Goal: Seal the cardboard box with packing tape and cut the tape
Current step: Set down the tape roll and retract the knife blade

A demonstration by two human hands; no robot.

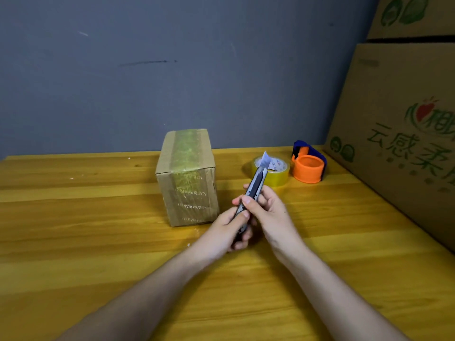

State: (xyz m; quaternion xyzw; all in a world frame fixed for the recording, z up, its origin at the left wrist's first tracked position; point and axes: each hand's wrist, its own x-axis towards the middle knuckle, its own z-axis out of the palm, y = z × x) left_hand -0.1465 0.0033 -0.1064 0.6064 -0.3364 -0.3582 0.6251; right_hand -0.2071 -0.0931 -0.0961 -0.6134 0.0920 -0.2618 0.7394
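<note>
Between my fingers, both hands [229,227] [264,207] grip the utility knife [251,195], blade [265,159] exposed; a slip risks cutting them.

One small taped cardboard box [187,178], one utility knife [252,193], one roll of yellow tape [270,171], one orange tape dispenser [309,166], two large printed cartons [398,124], two hands.

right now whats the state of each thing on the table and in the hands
cardboard box: closed, tape strip over top and front
utility knife: blade out, held in both hands
left hand: grips the knife's lower end
right hand: grips the knife's middle
tape roll: lying flat, untouched
orange dispenser: on the table, no roll in it
</note>
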